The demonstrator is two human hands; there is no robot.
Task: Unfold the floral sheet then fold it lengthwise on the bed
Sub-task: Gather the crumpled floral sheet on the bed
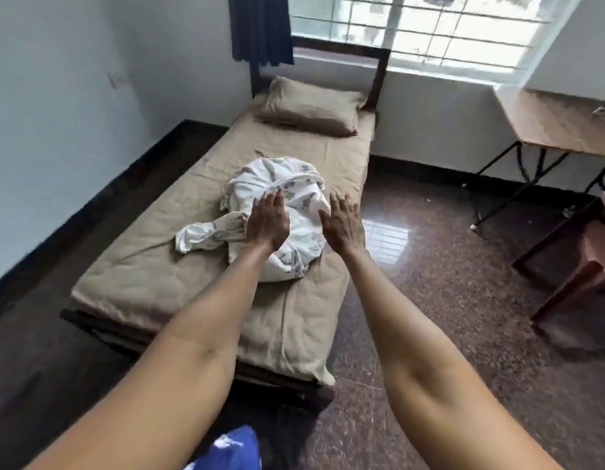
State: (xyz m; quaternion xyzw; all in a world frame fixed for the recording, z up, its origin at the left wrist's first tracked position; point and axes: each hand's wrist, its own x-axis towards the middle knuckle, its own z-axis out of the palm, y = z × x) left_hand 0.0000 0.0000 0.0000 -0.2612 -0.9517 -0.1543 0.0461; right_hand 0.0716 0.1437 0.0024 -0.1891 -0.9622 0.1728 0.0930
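1. Plain bedroom: narrow bed [152, 266] with a tan cover along the left wall, pillow [309, 108] at the far end under a barred window [429, 32], dark curtain [260, 27] beside it, polished stone floor [429, 300] to the right.
2. Sheet [277, 212] bunched in a white, flower-printed heap mid-bed, nearer the right edge, with one twisted tail trailing left.
3. Left hand [268, 222] flat over the heap, fingers spread, apparently touching cloth; grip open, nothing pinched.
4. Right hand [343, 223] just beside the heap's right side, fingers splayed; grip open and empty.
5. Risk: heap close to the right edge, so a hard shake or pull likely to spill cloth onto the floor.
6. Risk: twisted tail and tucked folds likely to snag; tugging one layer apt to tighten the knot instead of opening it.
7. Risk: no corners visible, so a blind grab may yield mismatched edges and a skewed lengthwise fold.
8. Risk: dragging the sheet may rumple the tan cover.
9. Writing: none readable; no brand or label visible anywhere.
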